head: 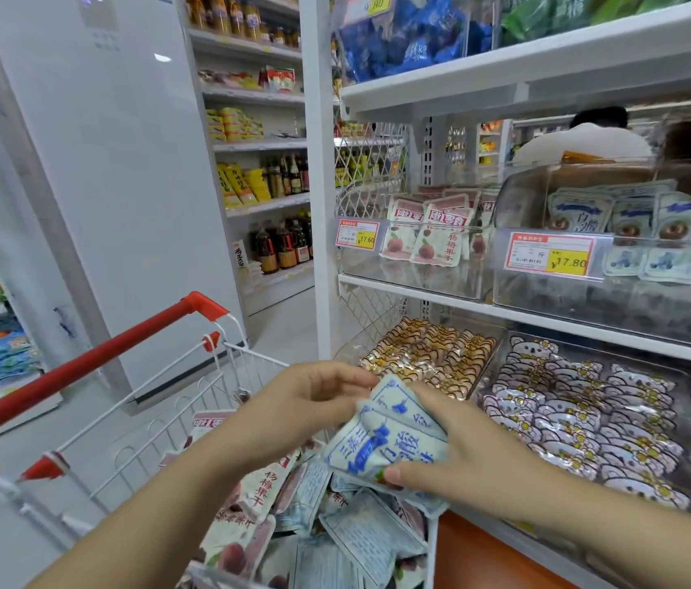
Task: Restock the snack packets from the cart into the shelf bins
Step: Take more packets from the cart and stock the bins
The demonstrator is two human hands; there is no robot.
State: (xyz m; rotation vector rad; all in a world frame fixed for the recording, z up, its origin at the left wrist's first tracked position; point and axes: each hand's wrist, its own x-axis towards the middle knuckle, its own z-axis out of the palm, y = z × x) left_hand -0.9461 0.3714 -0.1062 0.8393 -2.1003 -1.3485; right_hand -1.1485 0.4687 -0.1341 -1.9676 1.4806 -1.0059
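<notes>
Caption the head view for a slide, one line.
Restocking: left hand and right hand grip blue-and-white snack packets over the cart, beside the shelf bins.

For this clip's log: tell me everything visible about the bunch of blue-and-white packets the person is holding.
The blue-and-white packets are flat, glossy sealed pouches, white with blue print and crimped edges. Several overlap, fanned and tilted, above the loose packets piled in the cart. The right hand grips them, thumb on the front; the left hand holds their upper left edge. Their exact count cannot be told.
</notes>
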